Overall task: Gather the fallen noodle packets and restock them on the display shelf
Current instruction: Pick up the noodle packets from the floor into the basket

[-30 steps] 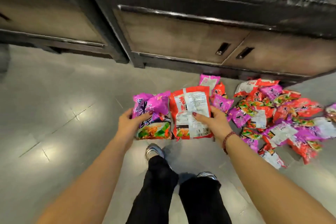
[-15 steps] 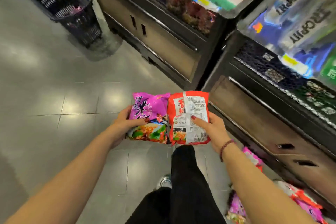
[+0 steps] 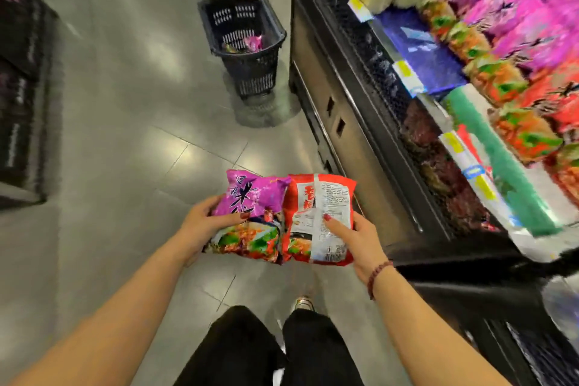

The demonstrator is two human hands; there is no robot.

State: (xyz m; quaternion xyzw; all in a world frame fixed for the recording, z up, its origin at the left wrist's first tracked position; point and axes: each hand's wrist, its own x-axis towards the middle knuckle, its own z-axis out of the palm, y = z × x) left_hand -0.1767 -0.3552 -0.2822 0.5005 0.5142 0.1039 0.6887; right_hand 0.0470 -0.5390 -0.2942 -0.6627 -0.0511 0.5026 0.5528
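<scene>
The purple packets (image 3: 250,207) and red packets (image 3: 316,213) are held side by side, low in front of the person, over the floor (image 3: 125,135). The left hand (image 3: 203,226) grips the purple ones and the right hand (image 3: 354,238) grips the red ones, thumbs on top. They look light, crinkly and a bit slippery, and the noodles inside may snap, so hold the flat sides softly. Half a second ago the shelf (image 3: 380,72) was farther off. Now it is close on the right, and the basket (image 3: 247,50) is straight ahead.
</scene>
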